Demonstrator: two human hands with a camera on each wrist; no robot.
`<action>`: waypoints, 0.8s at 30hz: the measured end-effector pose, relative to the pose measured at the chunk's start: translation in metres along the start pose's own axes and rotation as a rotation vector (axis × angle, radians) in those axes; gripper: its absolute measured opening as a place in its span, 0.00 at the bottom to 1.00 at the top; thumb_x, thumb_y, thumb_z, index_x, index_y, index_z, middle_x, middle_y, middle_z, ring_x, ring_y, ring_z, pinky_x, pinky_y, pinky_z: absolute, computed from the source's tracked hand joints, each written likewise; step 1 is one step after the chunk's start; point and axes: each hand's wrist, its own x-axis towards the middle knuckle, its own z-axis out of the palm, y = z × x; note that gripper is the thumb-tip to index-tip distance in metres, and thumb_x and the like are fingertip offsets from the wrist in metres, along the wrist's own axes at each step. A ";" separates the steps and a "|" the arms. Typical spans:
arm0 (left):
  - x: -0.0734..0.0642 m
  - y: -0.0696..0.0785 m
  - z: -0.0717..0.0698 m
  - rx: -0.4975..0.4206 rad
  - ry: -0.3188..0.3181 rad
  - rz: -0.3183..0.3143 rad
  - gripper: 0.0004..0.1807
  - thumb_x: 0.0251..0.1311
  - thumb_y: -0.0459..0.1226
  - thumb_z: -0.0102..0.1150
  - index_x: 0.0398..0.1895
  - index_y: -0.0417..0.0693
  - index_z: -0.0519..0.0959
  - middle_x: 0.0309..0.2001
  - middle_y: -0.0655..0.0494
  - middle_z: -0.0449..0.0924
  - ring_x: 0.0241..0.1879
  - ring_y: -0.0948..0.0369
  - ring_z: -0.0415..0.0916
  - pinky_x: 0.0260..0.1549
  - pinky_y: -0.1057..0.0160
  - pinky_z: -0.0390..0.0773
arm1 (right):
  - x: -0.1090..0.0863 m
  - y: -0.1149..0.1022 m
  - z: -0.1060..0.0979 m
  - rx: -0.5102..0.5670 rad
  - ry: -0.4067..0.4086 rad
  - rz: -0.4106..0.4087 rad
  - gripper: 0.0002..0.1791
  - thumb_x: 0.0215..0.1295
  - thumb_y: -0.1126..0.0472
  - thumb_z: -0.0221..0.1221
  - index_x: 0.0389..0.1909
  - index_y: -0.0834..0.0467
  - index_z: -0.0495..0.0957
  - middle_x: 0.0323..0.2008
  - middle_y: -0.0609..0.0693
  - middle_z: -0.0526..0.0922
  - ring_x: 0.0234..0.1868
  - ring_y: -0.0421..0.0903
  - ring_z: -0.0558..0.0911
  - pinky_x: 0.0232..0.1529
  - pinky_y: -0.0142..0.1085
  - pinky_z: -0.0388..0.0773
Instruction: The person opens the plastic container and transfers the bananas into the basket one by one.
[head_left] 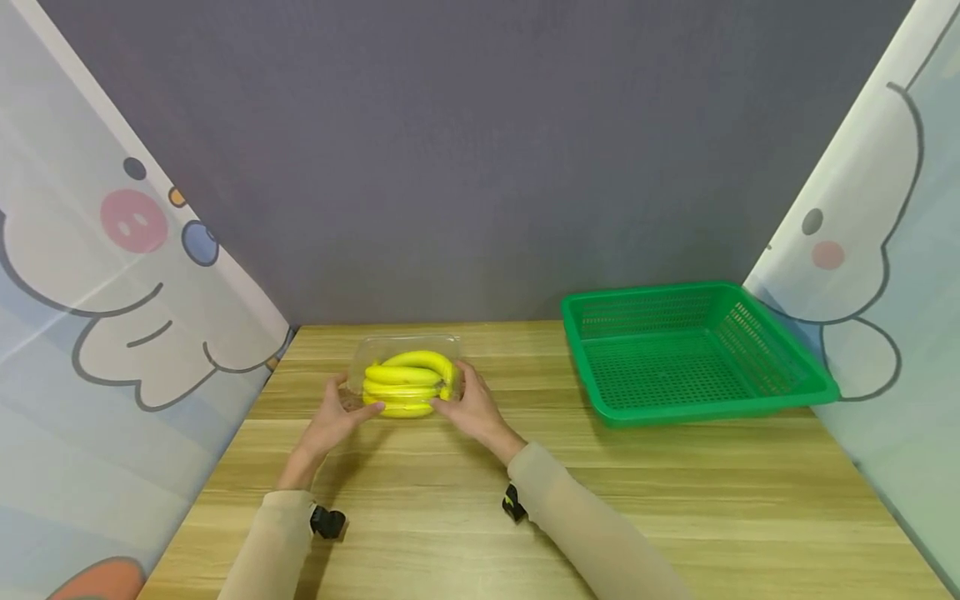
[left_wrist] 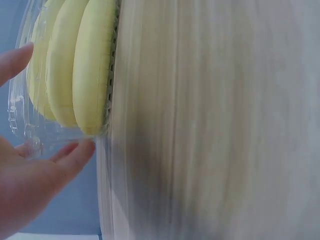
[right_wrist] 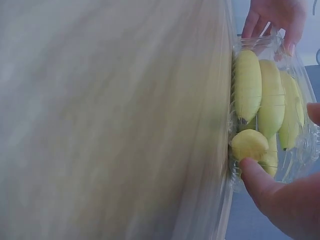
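A clear plastic clamshell box (head_left: 369, 348) with yellow bananas (head_left: 401, 377) inside sits on the table, left of the middle in the head view. My left hand (head_left: 330, 423) grips its left end, thumb at the front and fingers around the side. At the opposite end my right hand (head_left: 476, 412) holds the box the same way, thumb along the front corner. Several bananas (left_wrist: 92, 65) show through the clear wall in the left wrist view. The right wrist view shows the box's ridged edge close against the tabletop, with both hands on it.
A green plastic basket (head_left: 701, 412) with mesh walls stands at the back right of the wooden table (head_left: 450, 517). Behind the table rises a dark grey panel (head_left: 480, 167). Cartoon-printed curtains (head_left: 67, 350) hang along both sides.
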 end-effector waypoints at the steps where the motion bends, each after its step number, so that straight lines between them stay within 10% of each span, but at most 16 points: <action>1: -0.001 0.001 0.001 -0.003 0.000 -0.001 0.62 0.61 0.53 0.70 0.80 0.38 0.35 0.69 0.28 0.55 0.64 0.36 0.64 0.57 0.42 0.73 | 0.000 0.000 -0.001 0.001 -0.001 0.004 0.49 0.62 0.51 0.69 0.79 0.58 0.55 0.68 0.62 0.67 0.59 0.57 0.75 0.54 0.49 0.78; 5: -0.002 0.003 0.003 -0.026 -0.005 0.009 0.62 0.62 0.53 0.70 0.80 0.36 0.35 0.77 0.29 0.40 0.71 0.32 0.56 0.63 0.37 0.68 | 0.000 0.003 -0.006 -0.004 -0.006 0.011 0.49 0.62 0.51 0.69 0.79 0.58 0.54 0.67 0.62 0.69 0.58 0.56 0.76 0.51 0.47 0.79; 24: 0.004 0.013 0.016 0.046 -0.052 0.041 0.60 0.62 0.52 0.70 0.80 0.36 0.39 0.74 0.28 0.49 0.69 0.34 0.59 0.61 0.38 0.70 | -0.006 0.007 -0.032 0.033 -0.011 0.032 0.47 0.62 0.53 0.70 0.77 0.59 0.56 0.66 0.63 0.70 0.60 0.58 0.76 0.55 0.52 0.78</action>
